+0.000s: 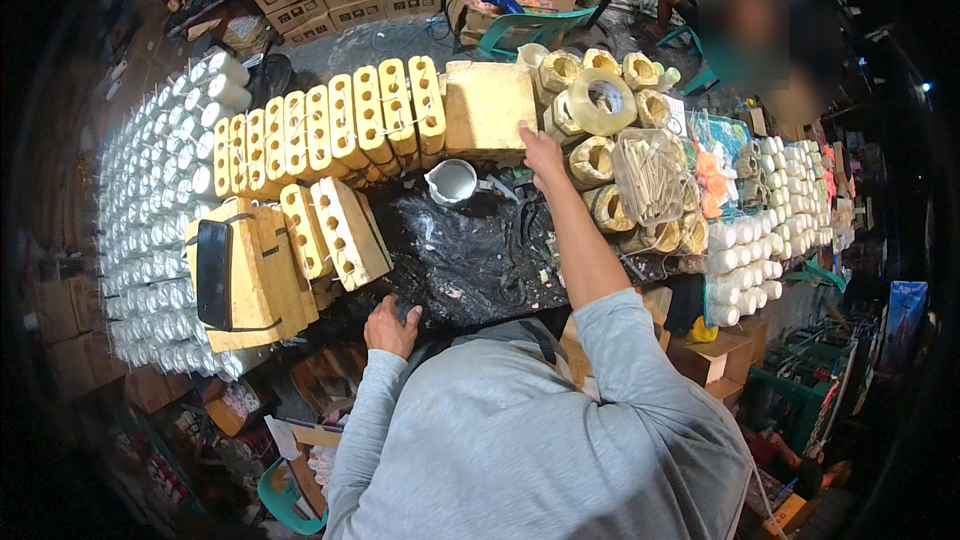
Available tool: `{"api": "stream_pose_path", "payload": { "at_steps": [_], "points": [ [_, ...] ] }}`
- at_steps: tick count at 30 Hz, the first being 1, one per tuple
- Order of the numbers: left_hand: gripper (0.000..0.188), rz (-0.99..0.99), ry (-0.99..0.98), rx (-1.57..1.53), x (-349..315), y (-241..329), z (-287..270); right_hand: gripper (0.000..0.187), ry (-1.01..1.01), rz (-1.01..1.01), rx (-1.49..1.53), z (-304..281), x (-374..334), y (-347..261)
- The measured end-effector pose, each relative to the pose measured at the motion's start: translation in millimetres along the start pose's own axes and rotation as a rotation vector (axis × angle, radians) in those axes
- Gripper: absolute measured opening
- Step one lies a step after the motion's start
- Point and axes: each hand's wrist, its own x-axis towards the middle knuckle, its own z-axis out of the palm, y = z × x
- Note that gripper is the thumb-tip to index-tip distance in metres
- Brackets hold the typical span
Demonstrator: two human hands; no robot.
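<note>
1. Yellow block [488,105]: upper centre of the frame; the right hand [543,158] has its forefinger extended at the lower right corner; whether it pinches, I cannot tell.
2. Left hand [392,328]: lower centre-left, thumb apart from bent fingers.
3. White cup [453,183]: centre, whitish inside.
4. Clear tub [624,190]: right of centre, filled with pale sticks.
5. Cardboard box [468,18]: top centre, colourful pieces inside.
</note>
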Motion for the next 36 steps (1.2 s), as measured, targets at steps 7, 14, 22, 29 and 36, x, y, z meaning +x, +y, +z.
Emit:
{"api": "stream_pose_path", "payload": {
  "at_steps": [7, 14, 22, 29, 36],
  "points": [
    [0.054, -0.023, -0.121, -0.025, -12, -5, 4, 0.082, 0.003, -0.009, -0.269, -6, 19, -21],
    [0.064, -0.055, -0.291, -0.015, -31, -19, 27, 0.102, -0.113, 0.051, 0.208, -3, 33, -29],
    [0.060, -0.050, -0.305, -0.077, -34, -8, 26, 0.049, -0.027, -0.271, 0.566, 13, 10, -27],
    [0.053, -0.029, -0.373, -0.039, -34, -1, 10, 0.051, 0.095, -0.561, 0.640, -6, -58, -75],
    [0.063, 0.028, -0.431, -0.641, -9, 50, -40, 0.055, -0.269, -0.520, 0.721, -79, -183, -76]
  ]
}}
